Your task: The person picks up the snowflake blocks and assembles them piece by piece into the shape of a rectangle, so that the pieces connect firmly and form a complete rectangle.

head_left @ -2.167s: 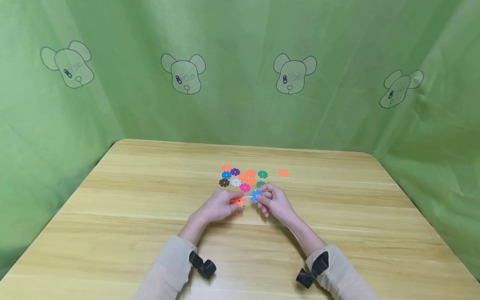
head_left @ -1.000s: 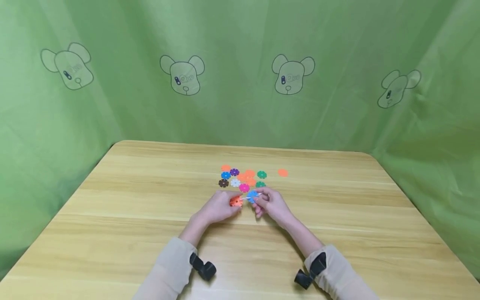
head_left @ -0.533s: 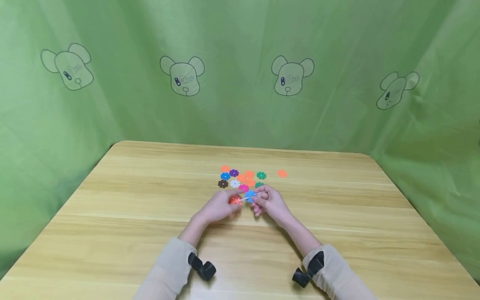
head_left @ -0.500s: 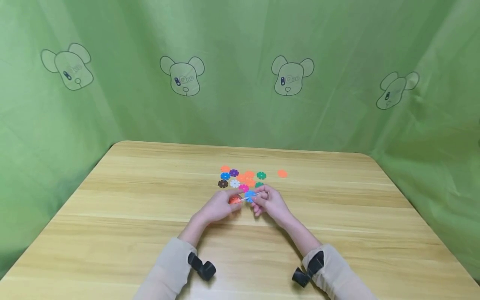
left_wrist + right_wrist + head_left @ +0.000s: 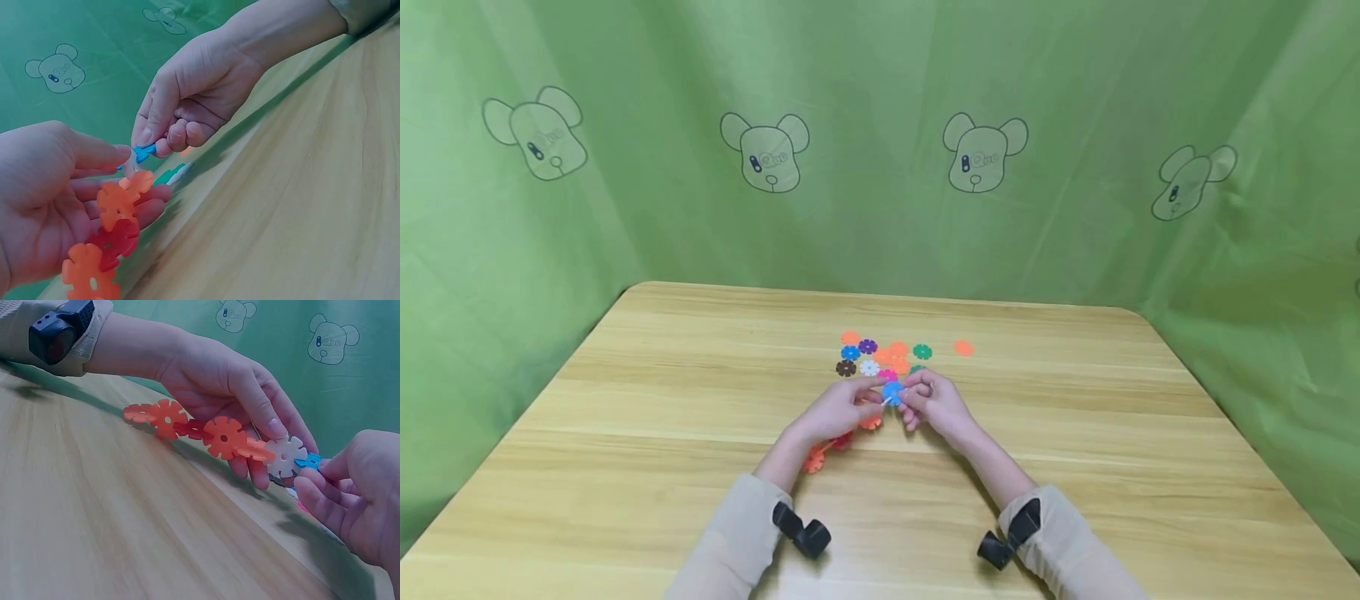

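A chain of interlocking notched snowflake discs runs under my left hand (image 5: pixel 838 410), with orange discs (image 5: pixel 225 437) and a red disc (image 5: pixel 115 242) set crosswise into each other. At its end is a white snowflake disc (image 5: pixel 284 457), pinched between my left thumb and fingers. My right hand (image 5: pixel 942 408) pinches a blue snowflake disc (image 5: pixel 892 392) between thumb and index finger. In the right wrist view the blue disc (image 5: pixel 308 461) meets the white disc's edge at right angles. Part of the blue disc is hidden by my right fingertips.
Loose discs lie flat beyond my hands: a brown disc (image 5: pixel 846 367), a purple disc (image 5: pixel 868 346), a green disc (image 5: pixel 922 352), a pink disc (image 5: pixel 888 375) and several others. One orange disc (image 5: pixel 963 348) lies apart to the right. Green curtains (image 5: pixel 880 233) stand behind the wooden table (image 5: pixel 1045 375).
My left hand has shifted its grip from an orange disc to the white one, and the chain now trails back toward my left wrist. My right hand has moved left with the blue disc.
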Action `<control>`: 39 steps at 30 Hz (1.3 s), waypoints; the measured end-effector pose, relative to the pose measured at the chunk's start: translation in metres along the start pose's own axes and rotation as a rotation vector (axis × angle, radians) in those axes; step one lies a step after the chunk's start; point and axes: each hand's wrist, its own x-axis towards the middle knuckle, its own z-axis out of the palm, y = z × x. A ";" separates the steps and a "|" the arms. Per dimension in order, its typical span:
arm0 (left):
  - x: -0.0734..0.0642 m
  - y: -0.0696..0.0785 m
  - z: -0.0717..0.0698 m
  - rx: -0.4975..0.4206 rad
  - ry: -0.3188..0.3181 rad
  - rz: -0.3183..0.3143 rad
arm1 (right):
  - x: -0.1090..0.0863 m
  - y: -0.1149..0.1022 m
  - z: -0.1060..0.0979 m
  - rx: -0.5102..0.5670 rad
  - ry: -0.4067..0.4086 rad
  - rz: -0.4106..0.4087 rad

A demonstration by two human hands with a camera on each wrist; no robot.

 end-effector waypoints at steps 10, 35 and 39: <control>-0.002 0.000 -0.003 -0.037 -0.005 -0.014 | 0.003 -0.001 0.005 -0.001 0.024 -0.002; -0.001 -0.006 -0.009 -0.233 0.098 -0.046 | 0.020 0.012 -0.028 -0.405 0.282 -0.060; -0.004 -0.001 -0.011 -0.238 0.097 -0.049 | 0.021 0.013 -0.032 -0.547 0.247 -0.080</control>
